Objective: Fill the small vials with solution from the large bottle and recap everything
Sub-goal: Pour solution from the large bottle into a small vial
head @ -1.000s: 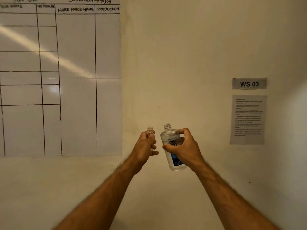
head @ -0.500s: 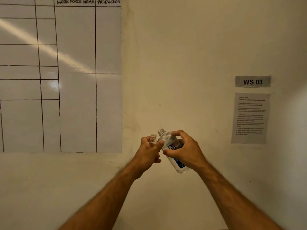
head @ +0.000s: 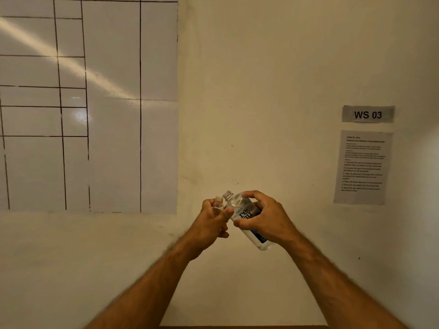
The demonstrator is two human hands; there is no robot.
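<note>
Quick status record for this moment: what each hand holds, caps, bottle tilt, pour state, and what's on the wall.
left hand: grips small vial, upright
right hand: grips large bottle, neck tilted toward the vial
caps: both off
mouths: close together, bottle's just above the vial's
pour: no stream visible
wall: whiteboard grid; WS 03 sign; instruction sheet, text unreadable

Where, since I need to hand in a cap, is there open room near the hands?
Free: above the vial and bottle, before the bare wall between whiteboard and sign; also below, between the forearms. Crowded: between left hand and right hand, where the two necks nearly meet. No surface for setting down shows.
</note>
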